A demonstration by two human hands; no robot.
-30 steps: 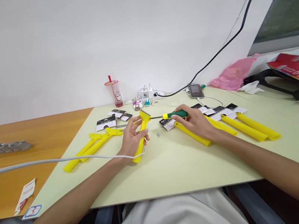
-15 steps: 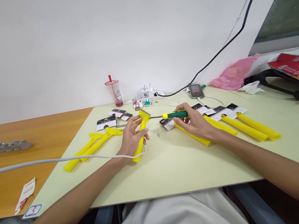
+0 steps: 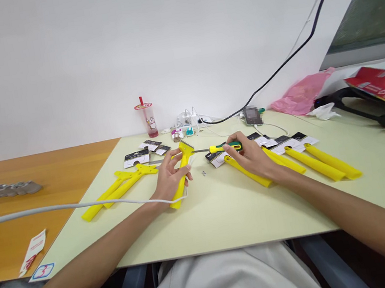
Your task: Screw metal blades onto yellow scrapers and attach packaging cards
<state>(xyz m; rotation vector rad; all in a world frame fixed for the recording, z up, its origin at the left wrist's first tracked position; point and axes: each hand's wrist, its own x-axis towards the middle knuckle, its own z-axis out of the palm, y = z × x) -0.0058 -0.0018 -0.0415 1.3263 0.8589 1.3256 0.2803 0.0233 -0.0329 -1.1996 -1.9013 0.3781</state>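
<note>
Yellow scraper (image 3: 184, 174) closed in my left grip (image 3: 171, 179).
Right grip (image 3: 250, 155) holds a green screwdriver (image 3: 225, 147); two headed pieces (image 3: 119, 187) lie left, four plain handles (image 3: 315, 170) right.

a: small thing on the desk, right of centre (image 3: 203, 173)?
b: too small to tell.
a: device at far end (image 3: 252, 115)?
b: screen blurred.
a: scraper (image 3: 186, 151) grip?
b: hidden by left hand (image 3: 171, 179). red packet (image 3: 384, 84) cut off by right edge.
</note>
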